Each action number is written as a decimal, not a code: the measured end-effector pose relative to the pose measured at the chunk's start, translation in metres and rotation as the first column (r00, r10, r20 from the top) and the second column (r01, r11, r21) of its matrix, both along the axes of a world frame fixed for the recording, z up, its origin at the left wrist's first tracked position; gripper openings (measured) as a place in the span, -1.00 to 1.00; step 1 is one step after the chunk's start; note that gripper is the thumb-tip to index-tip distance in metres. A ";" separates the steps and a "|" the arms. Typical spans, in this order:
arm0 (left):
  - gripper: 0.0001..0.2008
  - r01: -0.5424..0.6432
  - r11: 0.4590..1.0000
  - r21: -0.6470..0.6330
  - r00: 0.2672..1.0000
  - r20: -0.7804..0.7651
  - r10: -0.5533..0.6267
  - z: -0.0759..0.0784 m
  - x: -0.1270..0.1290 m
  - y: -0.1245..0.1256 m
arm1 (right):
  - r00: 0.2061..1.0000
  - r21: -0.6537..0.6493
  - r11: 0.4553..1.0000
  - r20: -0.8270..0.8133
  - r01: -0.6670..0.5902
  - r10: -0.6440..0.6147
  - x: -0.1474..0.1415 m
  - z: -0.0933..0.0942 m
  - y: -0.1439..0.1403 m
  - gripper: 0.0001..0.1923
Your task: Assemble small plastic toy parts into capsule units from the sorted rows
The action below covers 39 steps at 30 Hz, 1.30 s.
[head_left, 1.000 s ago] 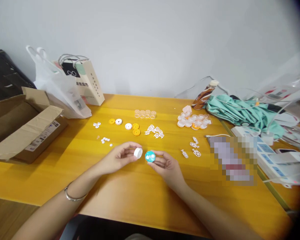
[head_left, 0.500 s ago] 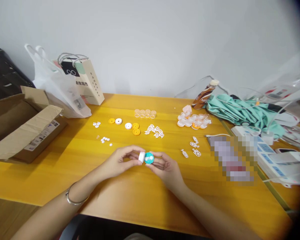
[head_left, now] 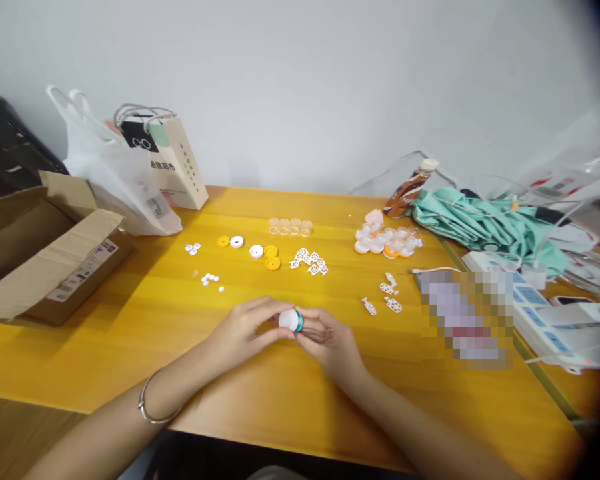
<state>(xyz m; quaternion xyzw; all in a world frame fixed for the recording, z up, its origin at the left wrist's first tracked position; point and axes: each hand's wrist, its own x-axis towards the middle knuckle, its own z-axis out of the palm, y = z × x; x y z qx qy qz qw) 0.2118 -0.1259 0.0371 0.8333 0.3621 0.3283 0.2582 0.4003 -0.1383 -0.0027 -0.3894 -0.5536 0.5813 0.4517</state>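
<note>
Both my hands meet over the front middle of the yellow table [head_left: 130, 313]. My left hand [head_left: 247, 330] pinches a small white round cap [head_left: 288, 319] and presses it flat against a teal round disc [head_left: 299, 322]. My right hand [head_left: 327, 340] holds that teal disc from the right side. The two pieces touch face to face, and the teal one shows only as a thin rim behind the white one. A metal bangle circles my left wrist.
Yellow and white discs [head_left: 260, 252], white lattice pieces [head_left: 310, 261], clear cups [head_left: 290, 227] and tiny white bits [head_left: 210, 279] lie farther back. A heap of white and orange parts [head_left: 387, 242] sits right. An open cardboard box [head_left: 40, 247], bags, a bottle, a teal cloth and a power strip [head_left: 535, 300] line the edges.
My hands have come together: the white cap, held apart from the teal disc a second ago, now covers it. Both hands dropped slightly toward me.
</note>
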 end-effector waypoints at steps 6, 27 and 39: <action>-0.69 -0.028 0.992 0.120 0.994 -0.102 0.040 -0.001 0.004 -0.005 | 1.000 0.041 0.999 -0.004 0.002 -0.002 -0.001 -0.006 -0.001 -0.68; -0.67 0.003 1.000 0.017 0.999 -0.035 -0.002 -0.005 0.004 -0.006 | 0.986 0.148 0.989 0.163 0.019 -0.043 0.001 0.002 -0.006 -0.72; -0.65 0.037 0.997 0.067 0.998 0.053 -0.040 -0.019 0.006 0.002 | 0.997 0.004 0.999 0.065 -0.042 0.042 -0.004 -0.003 -0.001 -0.58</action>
